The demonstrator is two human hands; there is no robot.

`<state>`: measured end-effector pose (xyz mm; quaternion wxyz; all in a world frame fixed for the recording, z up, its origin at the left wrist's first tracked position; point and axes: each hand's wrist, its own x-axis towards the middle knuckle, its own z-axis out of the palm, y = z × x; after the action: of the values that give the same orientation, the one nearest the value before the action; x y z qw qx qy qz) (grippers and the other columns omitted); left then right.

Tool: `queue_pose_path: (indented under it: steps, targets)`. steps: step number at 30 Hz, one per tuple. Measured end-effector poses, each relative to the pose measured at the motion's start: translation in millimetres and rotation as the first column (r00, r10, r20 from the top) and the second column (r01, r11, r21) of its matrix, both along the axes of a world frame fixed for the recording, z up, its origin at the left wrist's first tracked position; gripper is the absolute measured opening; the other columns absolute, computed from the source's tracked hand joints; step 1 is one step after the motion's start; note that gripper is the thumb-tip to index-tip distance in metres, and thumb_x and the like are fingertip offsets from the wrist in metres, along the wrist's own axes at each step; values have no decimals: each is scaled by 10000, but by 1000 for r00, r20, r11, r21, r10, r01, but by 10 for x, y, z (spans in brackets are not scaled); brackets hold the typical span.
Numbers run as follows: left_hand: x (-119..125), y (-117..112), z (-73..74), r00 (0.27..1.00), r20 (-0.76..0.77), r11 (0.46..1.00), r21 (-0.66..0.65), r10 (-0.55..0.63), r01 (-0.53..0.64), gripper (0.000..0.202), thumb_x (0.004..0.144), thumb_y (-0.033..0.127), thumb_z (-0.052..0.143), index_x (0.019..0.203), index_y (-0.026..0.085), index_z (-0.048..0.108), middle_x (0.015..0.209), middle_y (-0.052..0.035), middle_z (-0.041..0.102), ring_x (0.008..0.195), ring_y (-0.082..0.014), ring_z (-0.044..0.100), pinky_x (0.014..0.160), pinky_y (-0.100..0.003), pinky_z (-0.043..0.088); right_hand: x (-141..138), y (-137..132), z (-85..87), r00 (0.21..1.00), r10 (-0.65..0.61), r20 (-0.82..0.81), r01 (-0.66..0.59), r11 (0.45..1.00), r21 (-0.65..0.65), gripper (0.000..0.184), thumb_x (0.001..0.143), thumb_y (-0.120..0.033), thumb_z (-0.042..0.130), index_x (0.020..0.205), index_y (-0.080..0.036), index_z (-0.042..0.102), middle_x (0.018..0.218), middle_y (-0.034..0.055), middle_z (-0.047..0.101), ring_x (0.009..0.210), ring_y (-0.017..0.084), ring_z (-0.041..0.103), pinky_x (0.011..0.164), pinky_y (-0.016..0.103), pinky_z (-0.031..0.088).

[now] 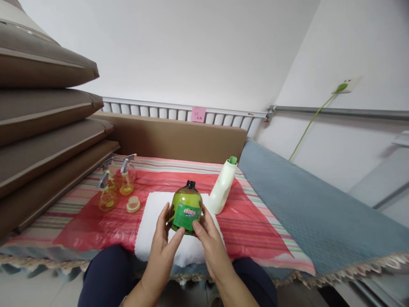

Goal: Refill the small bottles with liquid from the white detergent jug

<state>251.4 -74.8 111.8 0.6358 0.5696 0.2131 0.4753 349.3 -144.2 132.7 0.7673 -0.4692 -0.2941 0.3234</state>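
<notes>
Between my two hands is a round green translucent bottle (186, 196), held upright with its green label facing me. Its dark neck has no pump on it. My left hand (164, 238) grips the left side, and my right hand (207, 238) grips the right side, thumbs at the lower label. A folded white towel (155, 213) lies underneath. To the right stands a tall pale green jug (223, 187) with a green pouring spout, leaning a little. A cream cap (133, 204) rests left of the towel.
Several small yellow pump bottles (108, 198) stand at the left. A red plastic sheet (255, 230) covers part of the striped cloth (41, 213). Brown cushions (44, 102) are stacked on the left. A radiator (150, 111) with a pink note (198, 114) runs behind a brown board (179, 138).
</notes>
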Motion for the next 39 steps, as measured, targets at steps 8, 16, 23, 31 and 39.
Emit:
queue_pose_path:
  steps: [8, 16, 23, 31, 39]
  targets:
    - [28, 8, 61, 995, 96, 990, -138, -3, 16, 552, 753, 368, 659, 1259, 248, 474, 1371, -80, 480, 1287, -282, 398, 1023, -386, 381, 9, -43, -31, 998, -12, 65, 17, 997, -79, 641, 828, -422, 603, 1397, -262, 354, 1281, 64, 547, 1110, 231, 536, 853, 327, 467]
    - [20, 50, 63, 983, 177, 967, -241, -41, 83, 489, 779, 345, 637, 1238, 252, 498, 1360, -69, 494, 1294, -267, 389, 1069, -407, 303, 2, -70, -36, 995, 7, 101, 2, 996, -84, 605, 830, -406, 588, 1379, -256, 383, 1322, 74, 509, 1159, 240, 500, 865, 335, 456]
    - [5, 63, 36, 968, 235, 946, -282, -93, 159, 429, 803, 333, 610, 1216, 250, 530, 1352, -64, 506, 1281, -265, 409, 1075, -417, 305, 31, -73, -92, 982, 8, 189, 13, 994, -110, 573, 836, -414, 584, 1359, -262, 407, 1356, 68, 476, 1195, 243, 473, 917, 350, 434]
    - [30, 81, 23, 971, 226, 941, -306, -75, 144, 464, 767, 356, 648, 1206, 239, 555, 1330, -80, 531, 1251, -277, 448, 1052, -417, 345, 53, -78, -93, 979, -5, 203, 30, 992, -125, 584, 835, -416, 585, 1364, -254, 400, 1340, 71, 490, 1188, 245, 482, 915, 353, 439]
    - [36, 95, 40, 971, 222, 950, -273, -88, 149, 456, 781, 352, 639, 1208, 230, 536, 1321, -85, 535, 1264, -286, 431, 1062, -439, 318, 38, -67, -40, 982, -34, 187, 54, 993, -102, 560, 820, -416, 607, 1333, -259, 449, 1319, 68, 511, 1149, 239, 509, 889, 336, 448]
